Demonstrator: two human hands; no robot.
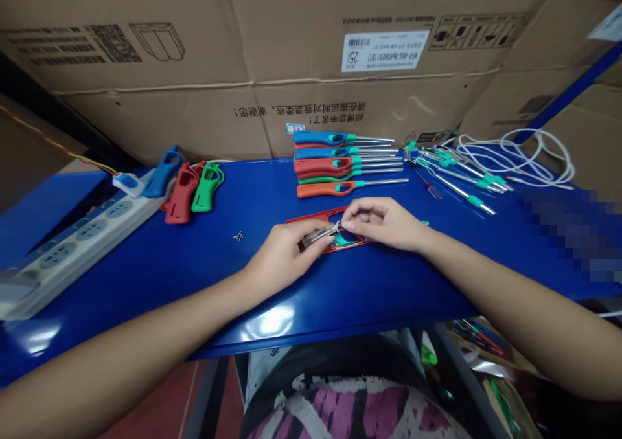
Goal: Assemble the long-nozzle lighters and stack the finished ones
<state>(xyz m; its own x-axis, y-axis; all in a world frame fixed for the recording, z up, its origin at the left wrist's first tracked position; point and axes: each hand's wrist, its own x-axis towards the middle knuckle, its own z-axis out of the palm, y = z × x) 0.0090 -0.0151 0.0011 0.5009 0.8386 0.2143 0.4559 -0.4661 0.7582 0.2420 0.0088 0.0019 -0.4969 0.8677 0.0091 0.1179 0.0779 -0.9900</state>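
My left hand (279,251) is closed around a small clear-and-metallic lighter fuel tank (318,236), held at a slant between thumb and fingers. At the tank's white tip, my right hand (391,224) pinches with thumb and forefinger; what lies between them is too small to make out. Below both hands lies an open red lighter handle shell (358,245), partly hidden by them. A green part and thin white wire show inside it.
Assembled lighters (323,166) are stacked at the back centre. Metal lighter tubes (466,196), a screwdriver (432,190) and a white cable (515,180) lie right. Leftward are handle shells (179,199), a power strip (87,228) and small screws (238,236). Cardboard (194,115) stands behind.
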